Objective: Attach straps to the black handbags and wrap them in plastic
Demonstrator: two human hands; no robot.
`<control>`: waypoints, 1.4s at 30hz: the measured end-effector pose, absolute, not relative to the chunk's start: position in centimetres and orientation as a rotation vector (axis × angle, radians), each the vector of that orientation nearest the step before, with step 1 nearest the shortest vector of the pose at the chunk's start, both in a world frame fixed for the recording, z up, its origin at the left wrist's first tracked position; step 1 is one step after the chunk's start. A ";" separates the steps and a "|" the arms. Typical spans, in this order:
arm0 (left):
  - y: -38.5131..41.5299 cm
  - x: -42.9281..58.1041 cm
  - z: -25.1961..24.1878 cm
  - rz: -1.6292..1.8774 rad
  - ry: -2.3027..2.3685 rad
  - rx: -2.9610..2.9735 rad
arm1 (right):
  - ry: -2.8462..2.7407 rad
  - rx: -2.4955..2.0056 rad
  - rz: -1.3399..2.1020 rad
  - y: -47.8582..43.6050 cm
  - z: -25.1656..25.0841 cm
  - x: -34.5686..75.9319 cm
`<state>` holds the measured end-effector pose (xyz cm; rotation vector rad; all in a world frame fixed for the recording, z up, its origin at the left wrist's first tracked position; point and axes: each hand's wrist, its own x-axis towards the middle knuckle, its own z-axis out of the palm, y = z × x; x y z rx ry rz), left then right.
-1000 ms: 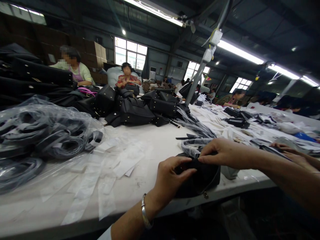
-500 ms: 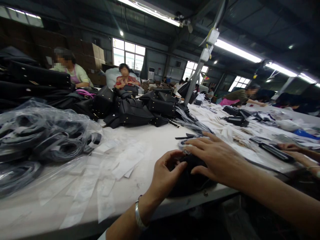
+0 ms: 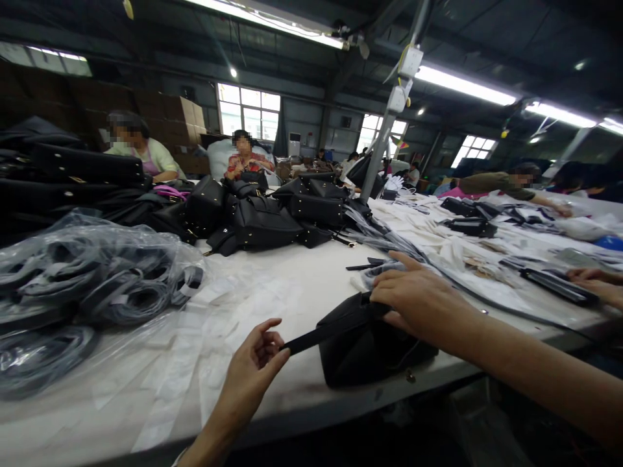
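Observation:
A black handbag [image 3: 350,357] rests at the near edge of the white table. From its top a flat black strap [image 3: 311,337] runs out to the left, pulled fairly straight. My left hand [image 3: 256,357] pinches the strap's free end between thumb and fingers, to the left of the bag. My right hand [image 3: 413,295] is closed over the bag's upper right side, where the strap meets it. What exactly its fingertips grip is hidden behind the hand. Just beyond it lie short black strips [image 3: 365,264] and some clear plastic wrap.
Clear plastic bags of coiled grey-black straps [image 3: 121,285] lie at left, beside white paper strips [image 3: 165,389]. Black handbags [image 3: 265,220] are piled behind. A grey post [image 3: 382,146] rises from the table. At right a co-worker's hands [image 3: 596,282] are near a black item.
My left hand has moved left and down, drawing the strap out from the bag. The right hand has stayed over the bag, its fingers now more closed. The view has shifted slightly.

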<state>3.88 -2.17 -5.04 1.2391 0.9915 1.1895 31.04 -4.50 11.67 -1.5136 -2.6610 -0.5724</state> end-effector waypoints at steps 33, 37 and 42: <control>1.2 10.2 -0.2 0.980 0.703 1.539 | -1.684 -1.662 0.014 -6.9 2.4 27.4; 1.3 10.1 -0.2 0.942 0.683 1.495 | -1.640 -1.639 0.182 -6.9 3.2 27.8; 1.3 10.6 -0.2 0.874 0.646 1.425 | -1.628 -1.623 0.298 -7.0 3.4 28.0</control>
